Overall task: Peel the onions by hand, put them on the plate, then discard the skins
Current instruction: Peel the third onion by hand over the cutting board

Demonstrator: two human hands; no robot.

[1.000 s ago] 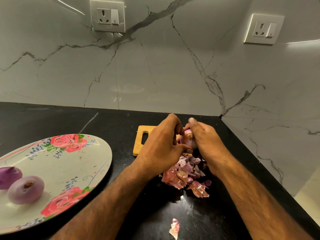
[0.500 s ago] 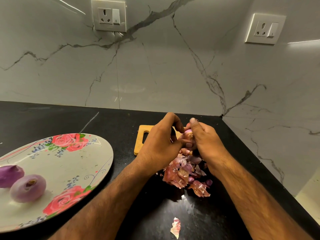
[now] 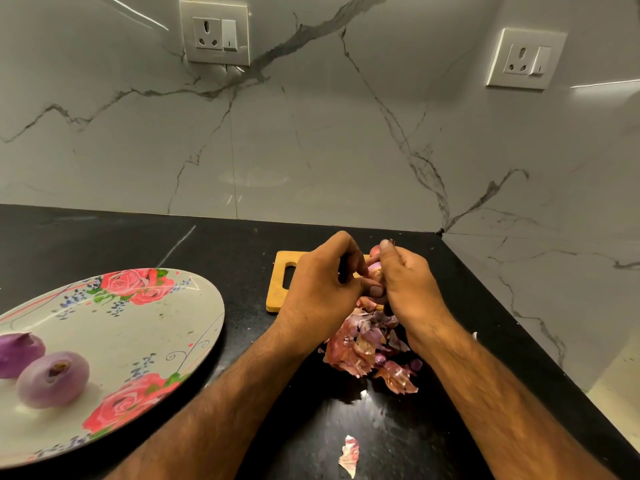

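Between the two hands we find a small pinkish onion (image 3: 374, 271), held above the far edge of the skin heap. The left hand (image 3: 322, 285) curls its fingers round it with the thumb pressed to its near side. The right hand (image 3: 407, 289) grips it from the right, thumb raised over its top. So little of it shows between the fingers that we cannot tell which way its long axis runs. Directly below and nearer to us lies a pile of skins (image 3: 360, 346), papery and reddish. A wooden cutting board (image 3: 276, 293) sits just behind the left hand, which covers all but its left end and handle slot. One loose scrap of skin (image 3: 349, 453) rests apart, near the front. Well to the left stands a floral plate (image 3: 138, 327) with two peeled onions at its left side. The nearer onion (image 3: 52, 379) has its brown cut end turned up toward us, and the other onion (image 3: 19, 353) is cropped by the frame. Everything sits on a black countertop (image 3: 104, 244) in a corner of white veined marble wall (image 3: 311, 133), which carries a left socket (image 3: 214, 32) and a right socket (image 3: 524, 58).
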